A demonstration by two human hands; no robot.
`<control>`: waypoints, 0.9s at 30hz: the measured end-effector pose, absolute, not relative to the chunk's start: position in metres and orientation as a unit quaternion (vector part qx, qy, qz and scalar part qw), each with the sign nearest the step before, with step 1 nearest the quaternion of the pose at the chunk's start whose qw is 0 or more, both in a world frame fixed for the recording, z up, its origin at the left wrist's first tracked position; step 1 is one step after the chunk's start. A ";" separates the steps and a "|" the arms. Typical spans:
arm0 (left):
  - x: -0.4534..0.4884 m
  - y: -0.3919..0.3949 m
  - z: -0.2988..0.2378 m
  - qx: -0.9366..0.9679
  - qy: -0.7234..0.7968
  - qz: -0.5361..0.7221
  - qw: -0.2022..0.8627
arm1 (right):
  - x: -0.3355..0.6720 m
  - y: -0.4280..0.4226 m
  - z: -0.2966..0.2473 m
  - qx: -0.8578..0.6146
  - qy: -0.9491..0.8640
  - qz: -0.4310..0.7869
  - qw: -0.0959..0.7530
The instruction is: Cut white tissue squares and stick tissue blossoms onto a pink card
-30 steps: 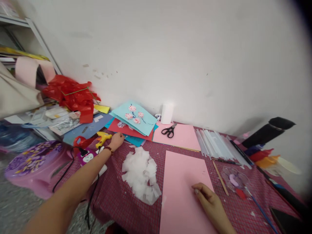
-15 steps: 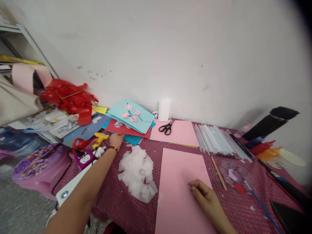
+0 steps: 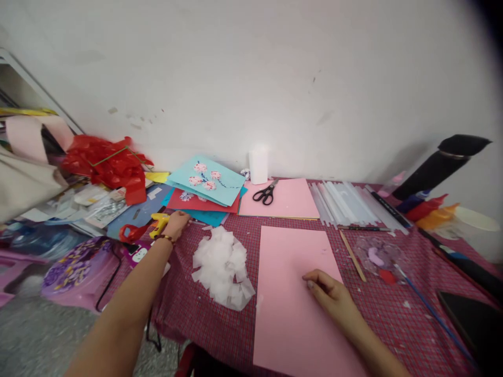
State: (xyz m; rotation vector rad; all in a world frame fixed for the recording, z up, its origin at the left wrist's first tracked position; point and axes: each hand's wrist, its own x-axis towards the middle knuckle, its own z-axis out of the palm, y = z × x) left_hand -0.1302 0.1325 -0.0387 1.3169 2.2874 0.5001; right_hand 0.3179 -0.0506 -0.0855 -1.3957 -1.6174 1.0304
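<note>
At the left of the table my left hand is curled beside a yellow hot glue gun, partly covering it. Its fingertips are hidden, so I cannot make out what they hold, if anything. My right hand lies over a plain pink sheet of card, thumb and forefinger drawn together in a loose pinch with nothing visible in them. Between the hands is a heap of small white tissue-like paper squares. Behind my left hand lie blue and red cards, the top blue card bearing pink blossoms.
Black-handled scissors rest on pink card at the back. White glue sticks, a wooden stick, a flower-shaped palette and a paintbrush lie right. Red plastic is heaped left, above a pink stool.
My left hand has moved left, closer against the glue gun. My right hand keeps its pose over the pink card. The view has shifted slightly.
</note>
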 end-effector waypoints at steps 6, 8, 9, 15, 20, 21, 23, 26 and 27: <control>-0.133 0.123 -0.026 0.500 0.817 0.170 0.229 | 0.317 -0.050 -0.083 -0.545 -0.629 0.400 0.383; -0.130 0.126 -0.027 0.515 0.814 0.156 0.219 | 0.317 -0.050 -0.084 -0.545 -0.629 0.399 0.384; -0.129 0.129 -0.029 0.521 0.813 0.151 0.212 | 0.317 -0.050 -0.084 -0.545 -0.629 0.398 0.384; -0.125 0.139 -0.046 0.540 0.810 0.155 0.166 | 0.317 -0.050 -0.084 -0.547 -0.633 0.397 0.377; -0.123 0.143 -0.056 0.538 0.804 0.167 0.189 | 0.317 -0.051 -0.085 -0.549 -0.633 0.402 0.369; -0.122 0.142 -0.056 0.537 0.801 0.172 0.201 | 0.317 -0.051 -0.085 -0.549 -0.633 0.402 0.369; -0.122 0.139 -0.051 0.532 0.792 0.189 0.231 | 0.318 -0.051 -0.086 -0.548 -0.633 0.402 0.371; -0.124 0.130 -0.042 0.526 0.772 0.227 0.274 | 0.317 -0.051 -0.085 -0.547 -0.633 0.399 0.375; -0.125 0.127 -0.039 0.528 0.763 0.237 0.288 | 0.317 -0.051 -0.085 -0.548 -0.634 0.397 0.374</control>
